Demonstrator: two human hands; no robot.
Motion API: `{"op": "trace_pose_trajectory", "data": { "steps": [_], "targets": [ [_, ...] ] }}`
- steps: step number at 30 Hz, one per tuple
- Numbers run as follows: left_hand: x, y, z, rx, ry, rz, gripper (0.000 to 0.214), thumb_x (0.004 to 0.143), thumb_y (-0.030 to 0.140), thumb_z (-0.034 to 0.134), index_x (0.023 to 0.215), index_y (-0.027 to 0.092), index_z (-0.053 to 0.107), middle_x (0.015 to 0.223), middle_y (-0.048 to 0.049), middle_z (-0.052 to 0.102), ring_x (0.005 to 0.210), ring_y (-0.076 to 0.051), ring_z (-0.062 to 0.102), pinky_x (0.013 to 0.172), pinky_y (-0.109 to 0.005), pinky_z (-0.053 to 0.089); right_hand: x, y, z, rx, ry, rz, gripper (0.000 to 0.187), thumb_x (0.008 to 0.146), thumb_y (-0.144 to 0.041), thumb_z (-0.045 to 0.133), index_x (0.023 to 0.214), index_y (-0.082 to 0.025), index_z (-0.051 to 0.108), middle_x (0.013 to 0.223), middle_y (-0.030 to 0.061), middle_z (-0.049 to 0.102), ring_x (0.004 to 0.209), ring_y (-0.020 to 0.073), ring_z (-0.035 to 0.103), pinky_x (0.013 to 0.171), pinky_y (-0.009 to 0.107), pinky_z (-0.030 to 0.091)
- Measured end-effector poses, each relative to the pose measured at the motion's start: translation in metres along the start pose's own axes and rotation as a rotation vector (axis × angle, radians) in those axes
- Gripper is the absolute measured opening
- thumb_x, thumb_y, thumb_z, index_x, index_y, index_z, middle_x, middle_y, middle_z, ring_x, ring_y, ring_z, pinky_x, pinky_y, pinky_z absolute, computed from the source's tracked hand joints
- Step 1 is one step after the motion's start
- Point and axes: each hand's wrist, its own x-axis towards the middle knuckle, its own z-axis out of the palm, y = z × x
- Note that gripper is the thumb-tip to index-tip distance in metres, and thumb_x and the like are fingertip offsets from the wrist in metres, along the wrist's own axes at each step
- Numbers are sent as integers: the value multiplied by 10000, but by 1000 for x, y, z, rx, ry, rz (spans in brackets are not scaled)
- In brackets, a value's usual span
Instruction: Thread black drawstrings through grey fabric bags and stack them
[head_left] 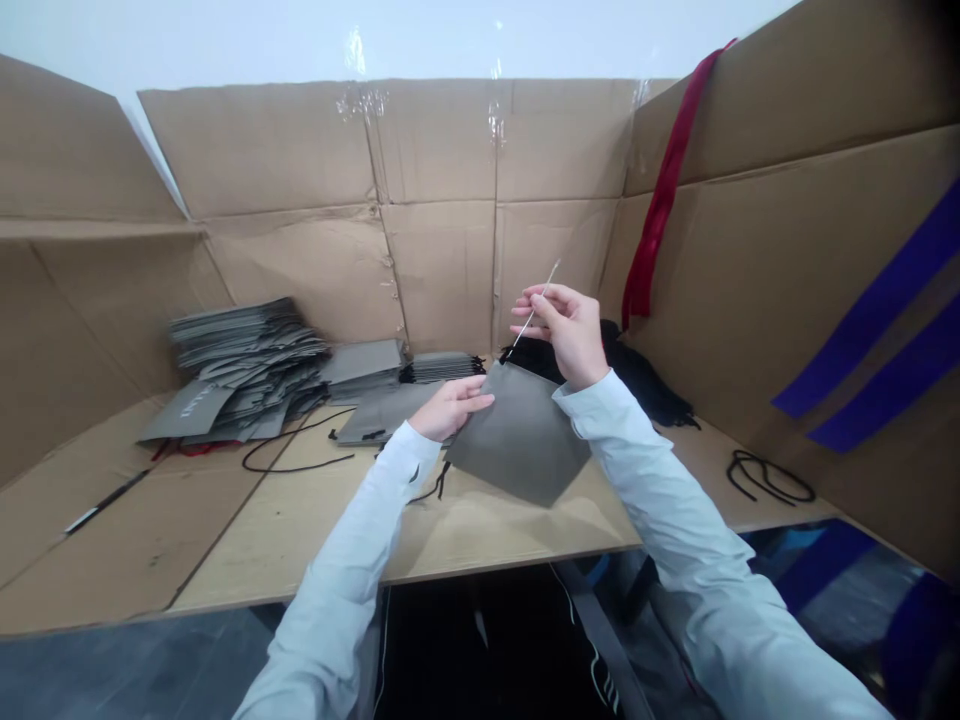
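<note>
My left hand [451, 408] is closed on the upper left edge of a flat grey fabric pouch [523, 440], thumb on top. The pouch hangs tilted over the front part of the table. In my right hand [564, 325], a thin metal threading needle [526, 325] is pinched between thumb and fingers. Its lower end meets the pouch's top corner, where a bit of black cord shows. I cannot tell how far it runs inside the fabric. Another grey pouch [390, 412] with black cord lies beside my left hand.
A tall stack of grey pouches [247, 360] stands at the left, lower piles [364, 360] at the back. A bundle of black cords [645, 385] lies right, a loose cord [769, 478] near the right wall. Cardboard walls [442, 270] enclose the table; a red ribbon [667, 190] hangs there.
</note>
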Motion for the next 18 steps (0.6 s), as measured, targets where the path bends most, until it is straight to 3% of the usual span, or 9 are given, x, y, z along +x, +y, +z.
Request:
{"op": "trace_pose_trajectory", "data": {
  "steps": [2,5,8,14,18],
  "targets": [
    [0,1,-4,-56,-58,-104,445,668,266,613,1077,111,534,990,-126,602,838,-179,582,779,-301,415,9,12,-2,-22,9,54,221,708,-310,542,867,-160,504,769,15,558,686,115,587,605,290,535],
    [-1,3,-10,-50,-99,-262,425,687,263,598,1086,136,524,984,-119,604,766,-145,591,701,-264,431,21,28,-5,-49,39,115,363,677,-242,552,1023,-194,450,755,-9,536,601,101,579,579,291,536],
    [0,2,-15,-25,-76,-318,395,698,260,588,1069,137,533,954,-109,614,728,-121,590,663,-237,430,27,37,-8,-81,62,139,498,662,-210,549,1125,-231,370,744,-26,529,572,96,580,573,274,531],
    [4,-8,-21,-23,32,-319,342,692,253,593,1012,137,571,896,-92,632,679,-108,588,636,-222,425,33,45,-11,-125,53,213,348,673,-265,538,998,-181,446,648,-34,543,530,88,569,530,246,509],
    [8,-12,-24,-15,83,-333,318,675,239,604,974,132,593,872,-91,636,663,-116,592,612,-220,430,36,58,-12,-224,124,157,219,670,-313,524,823,-155,522,584,-36,539,501,79,544,495,229,490]
  ]
}}
